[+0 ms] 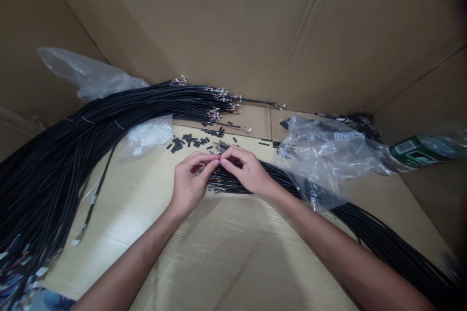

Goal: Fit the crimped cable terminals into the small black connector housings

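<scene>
Left hand (190, 180), right hand (250, 171) — thumbs, forefingers pinched — forearms (136, 257) angled inward.

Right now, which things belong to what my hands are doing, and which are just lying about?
Apparently in use:
left hand and right hand, pinching
black cables beneath them
short black pieces, probably

Seemingly lying about:
bottle with green label
clear plastic bag beside it
bag at back left

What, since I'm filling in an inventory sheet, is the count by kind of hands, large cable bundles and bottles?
Hands: 2 (left hand, right hand)
Large cable bundles: 2 (left bundle, right bundle)
Bottles: 1 (green-labelled bottle)
Total: 5
</scene>
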Available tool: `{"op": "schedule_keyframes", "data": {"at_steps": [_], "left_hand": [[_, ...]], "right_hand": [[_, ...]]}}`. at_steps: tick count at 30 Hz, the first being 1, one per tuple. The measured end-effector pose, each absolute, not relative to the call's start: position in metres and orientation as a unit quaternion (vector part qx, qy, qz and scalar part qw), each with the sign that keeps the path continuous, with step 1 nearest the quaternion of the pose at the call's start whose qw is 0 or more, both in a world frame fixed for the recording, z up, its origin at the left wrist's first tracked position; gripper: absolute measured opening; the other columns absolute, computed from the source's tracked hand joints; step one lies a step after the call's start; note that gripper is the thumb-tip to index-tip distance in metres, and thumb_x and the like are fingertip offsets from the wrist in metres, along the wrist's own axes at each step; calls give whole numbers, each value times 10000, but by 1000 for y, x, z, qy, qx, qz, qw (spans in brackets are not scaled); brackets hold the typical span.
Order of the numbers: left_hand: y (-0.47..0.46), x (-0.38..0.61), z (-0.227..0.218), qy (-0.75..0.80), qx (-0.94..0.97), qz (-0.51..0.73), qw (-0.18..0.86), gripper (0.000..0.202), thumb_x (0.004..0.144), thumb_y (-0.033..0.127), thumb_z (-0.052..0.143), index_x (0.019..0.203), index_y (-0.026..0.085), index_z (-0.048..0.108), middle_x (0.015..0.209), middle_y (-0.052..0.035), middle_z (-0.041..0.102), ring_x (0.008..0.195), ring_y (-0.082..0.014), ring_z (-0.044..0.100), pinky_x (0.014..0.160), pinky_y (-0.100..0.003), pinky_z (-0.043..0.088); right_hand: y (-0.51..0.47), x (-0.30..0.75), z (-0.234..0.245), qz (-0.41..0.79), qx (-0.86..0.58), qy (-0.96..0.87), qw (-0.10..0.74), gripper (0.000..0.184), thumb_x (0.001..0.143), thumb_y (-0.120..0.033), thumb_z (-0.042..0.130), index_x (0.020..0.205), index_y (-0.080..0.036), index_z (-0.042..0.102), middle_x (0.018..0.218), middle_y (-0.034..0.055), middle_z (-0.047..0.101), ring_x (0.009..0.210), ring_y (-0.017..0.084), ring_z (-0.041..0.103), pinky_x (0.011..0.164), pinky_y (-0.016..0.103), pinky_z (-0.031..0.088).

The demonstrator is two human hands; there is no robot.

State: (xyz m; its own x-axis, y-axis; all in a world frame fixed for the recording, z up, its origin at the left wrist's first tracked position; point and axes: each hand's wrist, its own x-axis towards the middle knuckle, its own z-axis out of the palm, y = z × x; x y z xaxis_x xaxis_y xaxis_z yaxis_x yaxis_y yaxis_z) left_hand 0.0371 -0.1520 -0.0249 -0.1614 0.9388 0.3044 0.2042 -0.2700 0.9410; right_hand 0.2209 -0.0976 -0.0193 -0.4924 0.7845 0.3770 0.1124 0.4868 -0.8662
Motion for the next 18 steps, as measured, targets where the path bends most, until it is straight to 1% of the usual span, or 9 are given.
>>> {"op": "schedule_keyframes", "data": {"at_steps": [9, 18], "left_hand": [[-153, 43, -30, 502, 491, 591, 398, 207, 876, 323, 849, 1029, 187, 822, 1024, -74, 808, 882, -183, 775, 888, -311, 634], [-153, 46, -28, 498, 492, 598, 390, 192, 872, 304, 850, 1007, 169, 821, 1025, -79, 808, 882, -184, 777, 881, -297, 637]], "right_hand": [[-99, 221, -18, 390, -271, -774, 419, 168, 1060, -251, 606, 909, -209, 668, 919, 29, 648, 906, 186, 599, 866, 343, 451], [-100, 220, -18, 382, -269, -771, 433, 166, 1055, -224, 610, 898, -201, 658, 909, 28, 645, 897, 178, 596, 864, 329, 449]]}}
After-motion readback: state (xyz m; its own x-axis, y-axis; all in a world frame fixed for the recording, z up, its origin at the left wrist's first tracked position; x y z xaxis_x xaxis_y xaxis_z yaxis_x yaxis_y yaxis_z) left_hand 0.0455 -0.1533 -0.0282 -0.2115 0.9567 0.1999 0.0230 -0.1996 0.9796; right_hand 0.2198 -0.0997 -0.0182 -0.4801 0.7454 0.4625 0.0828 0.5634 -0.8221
